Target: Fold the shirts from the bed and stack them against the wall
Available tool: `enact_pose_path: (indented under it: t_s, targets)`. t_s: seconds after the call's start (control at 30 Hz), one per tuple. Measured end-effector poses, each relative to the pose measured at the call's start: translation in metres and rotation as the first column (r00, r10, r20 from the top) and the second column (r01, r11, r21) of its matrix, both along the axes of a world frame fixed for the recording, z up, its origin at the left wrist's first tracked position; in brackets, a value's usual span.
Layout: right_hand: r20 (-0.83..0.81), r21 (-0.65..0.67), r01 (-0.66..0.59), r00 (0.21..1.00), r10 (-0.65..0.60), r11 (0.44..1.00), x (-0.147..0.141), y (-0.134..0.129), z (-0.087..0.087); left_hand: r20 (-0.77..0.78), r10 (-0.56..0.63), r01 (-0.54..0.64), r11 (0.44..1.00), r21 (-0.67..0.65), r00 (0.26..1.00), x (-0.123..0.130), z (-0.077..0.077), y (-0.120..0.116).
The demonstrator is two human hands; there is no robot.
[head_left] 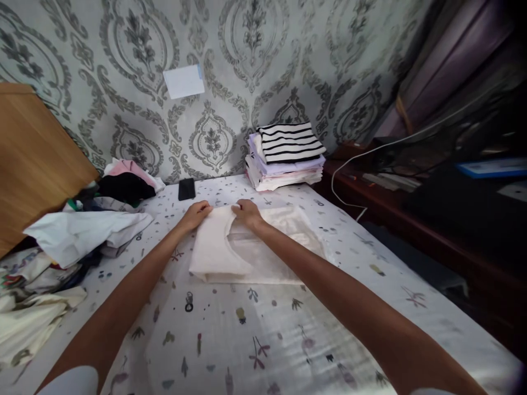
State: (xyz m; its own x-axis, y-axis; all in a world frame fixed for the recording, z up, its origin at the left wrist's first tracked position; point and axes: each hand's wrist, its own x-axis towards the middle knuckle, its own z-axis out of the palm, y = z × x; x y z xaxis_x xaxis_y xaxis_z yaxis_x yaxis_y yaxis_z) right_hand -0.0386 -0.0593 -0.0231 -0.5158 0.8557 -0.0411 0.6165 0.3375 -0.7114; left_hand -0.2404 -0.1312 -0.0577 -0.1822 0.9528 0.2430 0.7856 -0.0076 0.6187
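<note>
Evidently, left hand and right hand (both curled) pinch the white cloth at its far edge.

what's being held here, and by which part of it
The white cloth, by its far edge: the left hand at the far left corner, the right hand farther right along that edge.

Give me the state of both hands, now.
Left hand: closed on the white garment at its far left corner.
Right hand: closed on the white garment along its far edge.
</note>
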Motion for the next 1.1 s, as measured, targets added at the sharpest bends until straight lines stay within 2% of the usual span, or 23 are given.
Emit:
enact_pose_path:
  t_s: [0.2,0.37,0.47,0.57,0.67,0.73,0.8,0.87,0.97,1.03,1.1]
  targets:
    - [0.032,-0.131,-0.010,0.999,0.014,0.991,-0.008,0.013,-0.008,-0.103,0.139,-0.137,0.990,0.033,0.985,0.004,-0.008,0.000]
    - [0.127,-0.065,0.006,0.992,0.002,0.998,-0.007,0.021,-0.013,-0.176,0.188,-0.187,0.982,0.021,0.966,0.011,-0.007,-0.002]
    - [0.120,0.004,0.009,0.993,-0.010,1.000,0.003,0.016,-0.012,-0.164,0.200,-0.184,0.977,0.109,0.966,0.016,0.006,-0.021]
    - [-0.020,0.220,-0.104,0.994,0.111,0.970,0.032,-0.010,-0.011,-0.065,0.138,-0.126,0.979,0.159,0.988,0.031,0.023,-0.065]
    - [-0.075,0.443,-0.323,0.916,0.393,0.836,0.071,-0.052,-0.016,-0.059,0.027,-0.019,0.991,0.134,0.998,0.058,0.032,-0.120]
    - [0.022,0.596,-0.436,0.848,0.529,0.674,0.090,-0.077,-0.022,-0.160,-0.048,0.066,0.992,0.108,0.986,0.078,0.027,-0.148]
    - [0.115,0.700,-0.464,0.824,0.555,0.543,0.097,-0.092,-0.030,-0.266,-0.046,0.070,0.994,0.084,0.963,0.094,0.017,-0.163]
    - [0.158,0.763,-0.433,0.845,0.511,0.480,0.094,-0.095,-0.034,-0.330,0.026,0.001,0.997,0.081,0.944,0.103,0.007,-0.167]
    - [0.156,0.843,-0.354,0.882,0.445,0.406,0.083,-0.085,-0.037,-0.393,0.109,-0.082,0.993,0.086,0.913,0.102,-0.003,-0.166]
    - [0.144,0.882,-0.317,0.885,0.442,0.348,0.078,-0.077,-0.039,-0.455,0.110,-0.088,0.994,0.069,0.884,0.098,-0.006,-0.167]
    - [0.161,0.890,-0.332,0.870,0.467,0.311,0.079,-0.072,-0.043,-0.517,0.089,-0.079,0.996,0.041,0.851,0.095,-0.008,-0.169]
